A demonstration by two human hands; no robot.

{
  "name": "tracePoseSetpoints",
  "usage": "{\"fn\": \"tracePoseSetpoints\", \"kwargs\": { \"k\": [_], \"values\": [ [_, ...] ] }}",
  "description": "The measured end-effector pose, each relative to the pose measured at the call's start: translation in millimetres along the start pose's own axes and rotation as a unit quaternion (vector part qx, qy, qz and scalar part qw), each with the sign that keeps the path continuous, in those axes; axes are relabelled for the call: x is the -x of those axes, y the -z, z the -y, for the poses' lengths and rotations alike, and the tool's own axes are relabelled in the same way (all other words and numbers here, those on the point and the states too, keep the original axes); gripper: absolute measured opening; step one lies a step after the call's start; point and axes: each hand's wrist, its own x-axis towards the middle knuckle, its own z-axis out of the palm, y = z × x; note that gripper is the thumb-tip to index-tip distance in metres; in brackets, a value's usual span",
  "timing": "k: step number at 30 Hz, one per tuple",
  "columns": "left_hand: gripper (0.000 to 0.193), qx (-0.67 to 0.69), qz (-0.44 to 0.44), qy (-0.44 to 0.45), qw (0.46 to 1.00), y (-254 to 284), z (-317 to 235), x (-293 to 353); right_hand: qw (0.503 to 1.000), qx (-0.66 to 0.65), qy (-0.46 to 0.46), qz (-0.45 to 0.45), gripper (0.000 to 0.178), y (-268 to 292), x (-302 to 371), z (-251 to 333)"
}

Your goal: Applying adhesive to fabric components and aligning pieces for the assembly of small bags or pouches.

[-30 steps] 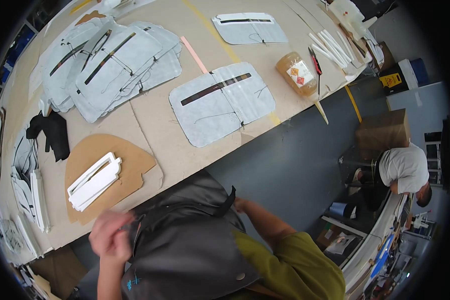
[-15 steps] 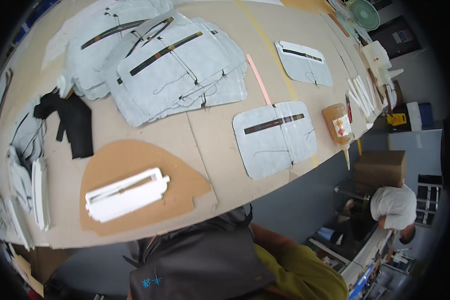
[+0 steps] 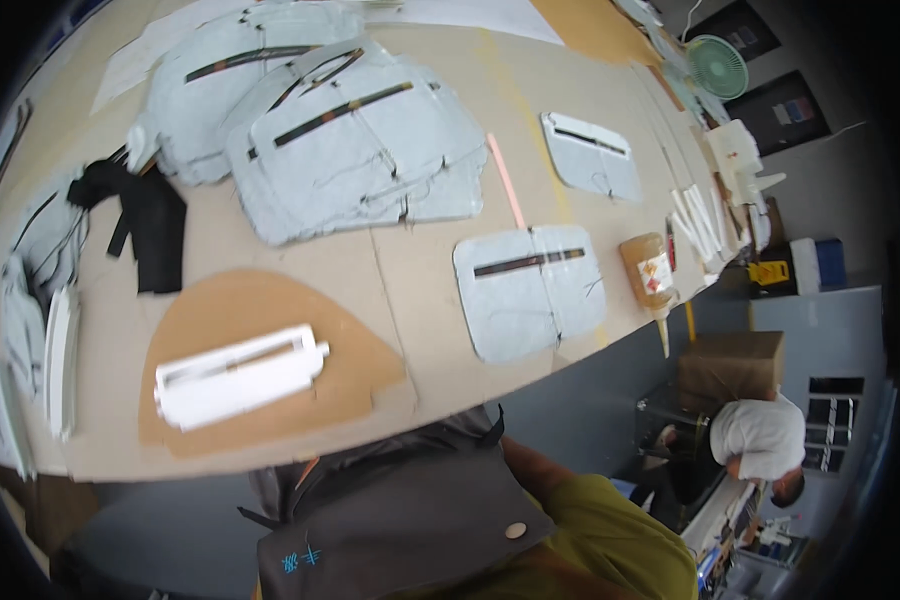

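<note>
Neither of my hands shows in the head view; only my dark apron [image 3: 400, 510] and a green sleeve [image 3: 610, 530] fill the lower edge. Closest to me on the tan table [image 3: 420, 280] lies a brown cardboard template [image 3: 270, 320] with a white slotted jig [image 3: 235, 375] on top. To its right lies a single grey fabric panel [image 3: 530, 290] with a dark strip across it. A pile of several similar grey panels [image 3: 350, 150] sits farther back.
A black fabric piece [image 3: 150, 225] lies at the left, with white strips [image 3: 60, 360] near the left edge. A brown glue bottle [image 3: 650, 275], another grey panel [image 3: 590, 155] and a pink strip [image 3: 505, 180] lie to the right. Beyond the table, a person in white [image 3: 760, 435] bends beside a cardboard box [image 3: 730, 365].
A hand seen at the lower left one second ago has left the picture. The view has swung, so the table and its panels now sit closer and lower in it.
</note>
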Motion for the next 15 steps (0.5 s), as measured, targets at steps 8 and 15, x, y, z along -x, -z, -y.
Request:
{"fn": "tracePoseSetpoints", "kwargs": {
  "k": [8, 15],
  "values": [
    [0.024, -0.051, -0.211, -0.062, 0.974, 85, -1, 63, 0.911, -0.396, -0.075, -0.091, 0.025, 97, -25, 61],
    [0.008, -0.058, -0.155, -0.427, 0.889, 46, -277, 161, 0.989, -0.133, 0.052, 0.037, 0.027, 205, 146, 213]
  ]
}}
